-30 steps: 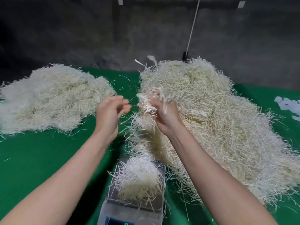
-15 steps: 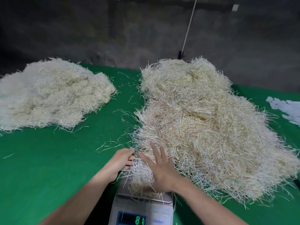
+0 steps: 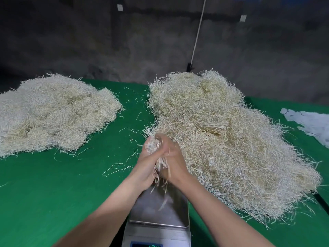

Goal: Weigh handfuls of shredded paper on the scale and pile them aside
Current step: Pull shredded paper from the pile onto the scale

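My left hand [image 3: 145, 165] and my right hand [image 3: 173, 158] are cupped together around a handful of shredded paper [image 3: 152, 145], lifted above the scale [image 3: 160, 211]. A few strands hang and drop between my palms toward the bare steel pan. The scale's lit display sits at the bottom edge of the frame, partly cut off. A large pile of cream shredded paper [image 3: 222, 139] lies to the right of my hands, touching the scale's right side. A second, paler pile [image 3: 53, 113] lies at the left.
Everything rests on a green tablecloth [image 3: 71, 184] with loose strands scattered between the piles. White paper scraps [image 3: 309, 122] lie at the far right. A dark wall and a white cord [image 3: 197, 32] stand behind the table.
My hands closed round the handful that lay on the scale and lifted it off the pan, which is now bare. A second ago my right hand was pulling paper from the large pile.
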